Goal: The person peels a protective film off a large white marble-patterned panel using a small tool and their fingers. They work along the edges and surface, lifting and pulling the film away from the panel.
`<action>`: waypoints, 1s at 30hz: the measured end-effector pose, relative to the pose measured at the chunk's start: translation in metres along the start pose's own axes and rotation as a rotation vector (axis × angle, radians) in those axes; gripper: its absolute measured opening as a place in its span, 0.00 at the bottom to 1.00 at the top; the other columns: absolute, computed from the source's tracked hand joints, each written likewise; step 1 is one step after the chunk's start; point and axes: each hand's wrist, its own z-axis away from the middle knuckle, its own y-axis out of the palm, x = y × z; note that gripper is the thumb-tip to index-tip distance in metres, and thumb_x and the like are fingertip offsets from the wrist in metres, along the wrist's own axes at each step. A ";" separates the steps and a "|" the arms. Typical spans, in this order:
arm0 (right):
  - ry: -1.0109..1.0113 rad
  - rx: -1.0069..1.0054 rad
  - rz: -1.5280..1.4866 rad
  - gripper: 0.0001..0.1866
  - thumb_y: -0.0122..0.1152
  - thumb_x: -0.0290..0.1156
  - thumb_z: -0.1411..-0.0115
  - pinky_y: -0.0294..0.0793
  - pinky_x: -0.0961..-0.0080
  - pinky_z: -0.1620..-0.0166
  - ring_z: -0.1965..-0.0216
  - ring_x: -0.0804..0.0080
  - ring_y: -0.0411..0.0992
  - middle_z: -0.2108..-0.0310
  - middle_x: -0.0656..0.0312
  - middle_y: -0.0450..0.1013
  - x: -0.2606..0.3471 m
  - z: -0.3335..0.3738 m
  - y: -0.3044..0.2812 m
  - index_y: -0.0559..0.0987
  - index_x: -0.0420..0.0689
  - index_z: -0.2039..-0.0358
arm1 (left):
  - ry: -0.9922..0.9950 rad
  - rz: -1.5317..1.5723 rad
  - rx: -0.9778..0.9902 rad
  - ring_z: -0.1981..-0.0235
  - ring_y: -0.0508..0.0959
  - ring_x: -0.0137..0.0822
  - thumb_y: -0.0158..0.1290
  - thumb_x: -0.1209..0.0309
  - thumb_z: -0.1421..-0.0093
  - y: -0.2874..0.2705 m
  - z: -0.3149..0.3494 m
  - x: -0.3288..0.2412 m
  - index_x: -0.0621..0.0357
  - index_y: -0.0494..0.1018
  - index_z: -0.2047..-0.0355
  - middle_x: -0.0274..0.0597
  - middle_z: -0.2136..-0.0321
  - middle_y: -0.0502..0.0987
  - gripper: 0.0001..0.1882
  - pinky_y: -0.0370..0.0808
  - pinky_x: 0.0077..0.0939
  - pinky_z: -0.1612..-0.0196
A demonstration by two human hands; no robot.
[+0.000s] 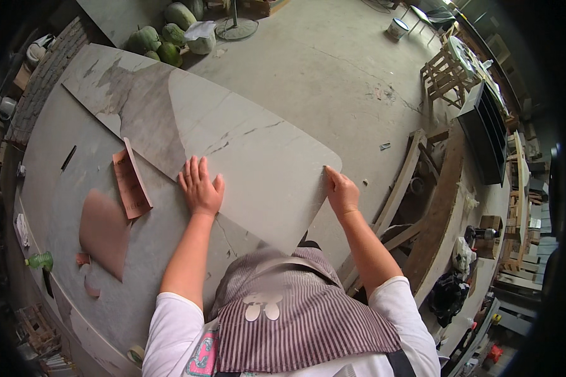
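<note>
A long, pale, grey-veined stone-look slab (258, 157) with rounded corners lies across the table in front of me. My left hand (201, 187) rests flat on its near left part, fingers stretched and slightly apart. At the slab's right end, my right hand (341, 190) is closed in a fist against the edge by the rounded corner. Whatever its fingers hold, if anything, is hidden. Left of the slab lie a curled reddish-brown sheet (131, 182) with print on its back, and a flatter brown sheet (105, 234); both look like sandpaper. Small torn pieces (92, 288) lie near them.
The grey table (160, 251) carries a black pen (68, 158) and a green bottle (39, 261). Green melons (170, 38) sit on the floor beyond the slab. A wooden bench (437, 207) with a drill (482, 233) and black bag (449, 295) stands at right.
</note>
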 end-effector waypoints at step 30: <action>0.135 0.060 0.019 0.16 0.54 0.33 0.39 0.75 0.54 0.66 0.66 0.50 0.78 0.66 0.56 0.79 0.059 -0.117 0.073 0.77 0.60 0.50 | -0.043 0.031 0.015 0.31 0.57 0.52 0.53 0.57 0.42 -0.010 -0.002 -0.008 0.58 0.61 0.36 0.52 0.33 0.60 0.35 0.48 0.58 0.30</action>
